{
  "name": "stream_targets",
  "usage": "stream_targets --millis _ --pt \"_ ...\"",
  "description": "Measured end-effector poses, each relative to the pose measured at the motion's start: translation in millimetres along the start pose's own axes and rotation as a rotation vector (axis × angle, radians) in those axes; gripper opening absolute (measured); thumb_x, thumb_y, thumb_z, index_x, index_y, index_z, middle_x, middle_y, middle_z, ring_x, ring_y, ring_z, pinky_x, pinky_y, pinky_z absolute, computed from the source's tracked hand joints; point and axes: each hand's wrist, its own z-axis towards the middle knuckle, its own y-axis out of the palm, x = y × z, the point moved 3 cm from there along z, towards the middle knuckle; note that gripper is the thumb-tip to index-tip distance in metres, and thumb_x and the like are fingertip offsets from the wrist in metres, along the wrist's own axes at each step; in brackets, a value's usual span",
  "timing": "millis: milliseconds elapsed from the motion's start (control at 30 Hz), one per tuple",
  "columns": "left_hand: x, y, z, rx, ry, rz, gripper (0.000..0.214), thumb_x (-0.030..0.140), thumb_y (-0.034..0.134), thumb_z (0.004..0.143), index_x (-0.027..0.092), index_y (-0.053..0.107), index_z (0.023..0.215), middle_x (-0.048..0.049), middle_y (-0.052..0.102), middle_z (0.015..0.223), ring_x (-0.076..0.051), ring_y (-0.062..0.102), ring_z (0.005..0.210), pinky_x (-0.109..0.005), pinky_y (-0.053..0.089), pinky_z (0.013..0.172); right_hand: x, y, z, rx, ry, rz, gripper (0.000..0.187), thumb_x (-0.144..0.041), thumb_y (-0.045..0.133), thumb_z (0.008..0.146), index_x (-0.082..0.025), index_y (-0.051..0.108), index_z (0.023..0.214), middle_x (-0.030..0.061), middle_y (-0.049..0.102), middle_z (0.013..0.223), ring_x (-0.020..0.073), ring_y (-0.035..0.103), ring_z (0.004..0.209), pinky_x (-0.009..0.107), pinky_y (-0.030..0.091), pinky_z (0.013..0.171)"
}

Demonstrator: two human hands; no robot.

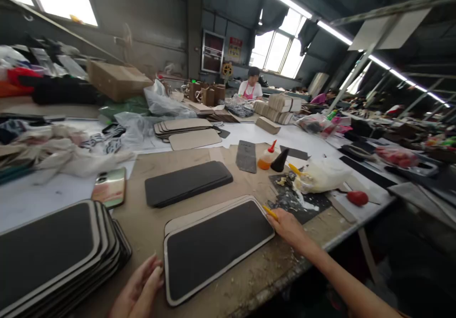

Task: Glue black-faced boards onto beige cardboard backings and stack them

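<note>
A black panel with a pale border lies on the brown paper in front of me, on top of a pale backing sheet. My left hand rests with fingers stretched flat against the panel's near left edge. My right hand sits at the panel's right corner, closed around a thin yellow-handled tool. Left of me stands a stack of similar bordered black panels. A stack of plain black pieces lies just beyond.
A phone lies by the stack. An orange glue bottle, a black cone, a glue-smeared plate and a red object sit at right. Cardboard pieces, bags and boxes crowd the back. Another person sits far away.
</note>
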Motion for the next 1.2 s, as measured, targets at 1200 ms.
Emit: stream_targets --millis 1200 --pt "32.8 -2.2 -9.5 0.014 -0.035 0.176 0.048 0.065 0.059 0.049 0.018 0.053 0.057 0.0067 0.042 0.041 -0.008 0.036 0.036 -0.020 0.028 0.034 -17.0 18.8 19.2 -0.322 0.076 0.583 0.025 -0.042 0.055 0.062 -0.019 0.051 0.054 -0.0031 0.049 0.051 0.0121 0.045 0.052 0.023 0.035 0.051"
